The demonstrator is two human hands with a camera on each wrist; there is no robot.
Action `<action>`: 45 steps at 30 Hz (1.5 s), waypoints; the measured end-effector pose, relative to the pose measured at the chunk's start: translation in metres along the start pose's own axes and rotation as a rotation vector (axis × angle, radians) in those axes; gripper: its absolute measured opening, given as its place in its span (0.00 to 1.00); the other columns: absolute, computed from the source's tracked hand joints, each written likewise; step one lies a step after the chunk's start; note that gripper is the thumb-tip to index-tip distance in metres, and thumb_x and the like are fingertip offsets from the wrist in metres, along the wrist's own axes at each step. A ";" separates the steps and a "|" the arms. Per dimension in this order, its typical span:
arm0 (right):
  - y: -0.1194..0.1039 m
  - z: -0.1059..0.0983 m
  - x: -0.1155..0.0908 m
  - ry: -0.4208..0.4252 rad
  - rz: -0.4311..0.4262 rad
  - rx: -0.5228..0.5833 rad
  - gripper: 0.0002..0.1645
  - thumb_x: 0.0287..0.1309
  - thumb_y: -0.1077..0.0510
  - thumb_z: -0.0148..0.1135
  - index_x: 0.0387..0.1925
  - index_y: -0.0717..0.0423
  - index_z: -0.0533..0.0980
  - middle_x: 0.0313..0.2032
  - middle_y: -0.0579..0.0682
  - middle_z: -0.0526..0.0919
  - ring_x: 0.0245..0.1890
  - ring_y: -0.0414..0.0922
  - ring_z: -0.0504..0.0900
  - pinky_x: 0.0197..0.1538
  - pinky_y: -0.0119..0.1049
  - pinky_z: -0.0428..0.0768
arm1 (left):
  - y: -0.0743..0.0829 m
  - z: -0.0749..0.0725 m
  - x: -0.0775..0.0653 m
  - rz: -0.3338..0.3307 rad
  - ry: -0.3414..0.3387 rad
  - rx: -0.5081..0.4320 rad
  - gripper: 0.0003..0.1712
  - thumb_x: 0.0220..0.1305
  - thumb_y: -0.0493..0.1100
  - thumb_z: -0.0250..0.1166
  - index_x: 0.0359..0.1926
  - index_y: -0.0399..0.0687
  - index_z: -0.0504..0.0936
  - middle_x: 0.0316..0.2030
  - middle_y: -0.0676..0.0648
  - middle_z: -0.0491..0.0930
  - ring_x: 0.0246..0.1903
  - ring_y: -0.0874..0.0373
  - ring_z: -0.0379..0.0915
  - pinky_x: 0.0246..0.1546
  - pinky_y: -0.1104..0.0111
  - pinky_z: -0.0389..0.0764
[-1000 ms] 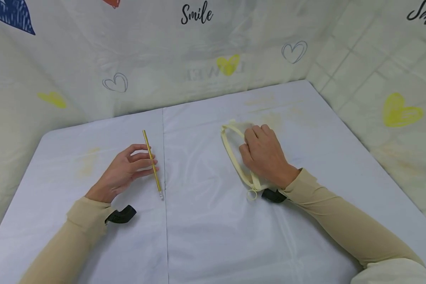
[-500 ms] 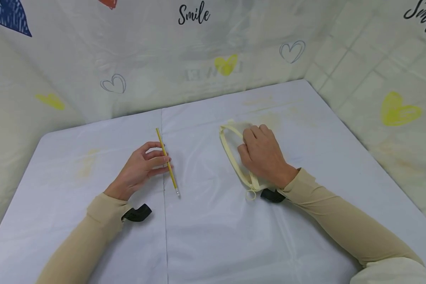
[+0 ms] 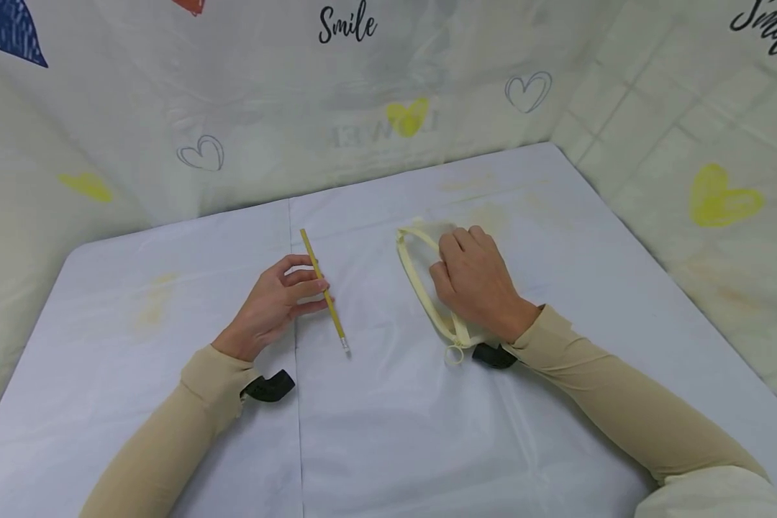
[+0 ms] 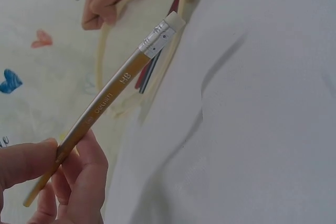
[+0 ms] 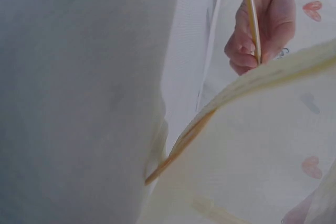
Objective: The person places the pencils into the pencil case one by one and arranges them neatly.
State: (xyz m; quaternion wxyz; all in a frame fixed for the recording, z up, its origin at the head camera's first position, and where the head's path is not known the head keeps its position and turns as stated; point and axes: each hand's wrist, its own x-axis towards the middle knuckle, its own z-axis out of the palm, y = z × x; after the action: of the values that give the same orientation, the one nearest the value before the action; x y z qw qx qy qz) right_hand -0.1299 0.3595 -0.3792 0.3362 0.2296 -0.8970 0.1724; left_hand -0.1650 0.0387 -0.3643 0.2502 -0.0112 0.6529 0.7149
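My left hand [image 3: 265,309] pinches a gold pencil [image 4: 107,95] between thumb and fingers. The pencil is held at a slant above the table, its white eraser [image 4: 175,22] lowest in the head view, and "HB" shows on its barrel. To its right, a see-through pouch [image 3: 427,308] with a cream zip edge stands with its mouth spread apart. My right hand [image 3: 475,277] grips the pouch's far rim with curled fingers; the fingertips are hidden. Inside the pouch, the left wrist view shows a red stick [image 4: 140,81] and a dark one [image 4: 151,72], like pencils.
A white cloth covers the table [image 3: 375,432], with a crease line [image 3: 298,403] running front to back. A printed curtain [image 3: 265,86] stands behind and to the right. A ring pull [image 3: 454,355] hangs at the pouch's near end. Dark cameras [image 3: 270,386] sit at both wrists.
My left hand has moved right with the pencil, across the crease line and closer to the pouch. My right hand and the pouch stay in place.
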 end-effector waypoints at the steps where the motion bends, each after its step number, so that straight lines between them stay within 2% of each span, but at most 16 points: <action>1: 0.000 0.000 0.000 0.003 -0.003 0.000 0.16 0.62 0.65 0.39 0.18 0.56 0.58 0.18 0.51 0.56 0.23 0.48 0.50 0.31 0.38 0.50 | 0.000 0.001 0.001 0.001 0.000 -0.001 0.25 0.68 0.31 0.66 0.61 0.44 0.66 0.40 0.52 0.78 0.40 0.58 0.85 0.54 0.58 0.90; 10: 0.000 0.000 0.001 0.010 -0.007 -0.001 0.15 0.61 0.65 0.40 0.18 0.56 0.57 0.18 0.51 0.55 0.23 0.48 0.50 0.31 0.37 0.50 | -0.002 0.020 0.007 -0.002 -0.013 -0.025 0.22 0.68 0.32 0.66 0.56 0.49 0.68 0.39 0.52 0.79 0.39 0.58 0.84 0.56 0.57 0.89; 18: 0.001 0.000 0.000 0.006 -0.011 -0.011 0.16 0.62 0.65 0.39 0.18 0.56 0.57 0.19 0.51 0.54 0.24 0.47 0.49 0.32 0.37 0.48 | -0.006 0.044 0.017 0.015 -0.034 -0.084 0.22 0.67 0.30 0.66 0.55 0.49 0.67 0.39 0.50 0.79 0.40 0.57 0.85 0.59 0.55 0.88; 25: 0.001 0.000 0.000 0.001 0.000 -0.009 0.15 0.60 0.65 0.40 0.18 0.56 0.57 0.19 0.52 0.55 0.23 0.48 0.50 0.31 0.37 0.49 | -0.008 0.065 0.024 0.003 -0.019 -0.151 0.20 0.67 0.28 0.64 0.52 0.48 0.68 0.37 0.49 0.78 0.40 0.58 0.84 0.59 0.55 0.88; 32: 0.001 0.000 0.000 -0.010 0.023 -0.017 0.14 0.60 0.64 0.42 0.19 0.58 0.59 0.19 0.53 0.58 0.23 0.50 0.54 0.29 0.38 0.52 | -0.013 0.082 0.032 0.006 -0.022 -0.166 0.19 0.67 0.26 0.63 0.50 0.48 0.68 0.36 0.49 0.78 0.40 0.58 0.83 0.57 0.54 0.89; 45: 0.000 0.000 0.000 0.001 0.024 -0.020 0.13 0.59 0.64 0.42 0.20 0.58 0.61 0.19 0.53 0.60 0.23 0.51 0.57 0.28 0.38 0.54 | -0.017 0.105 0.046 0.023 0.010 -0.208 0.19 0.67 0.27 0.65 0.50 0.47 0.68 0.38 0.48 0.76 0.38 0.57 0.85 0.54 0.58 0.90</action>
State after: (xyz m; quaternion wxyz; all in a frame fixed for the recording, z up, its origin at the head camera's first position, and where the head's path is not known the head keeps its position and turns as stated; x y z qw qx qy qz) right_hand -0.1299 0.3599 -0.3790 0.3367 0.2153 -0.9012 0.1674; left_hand -0.1659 0.1529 -0.3805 0.2363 -0.0334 0.5766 0.7814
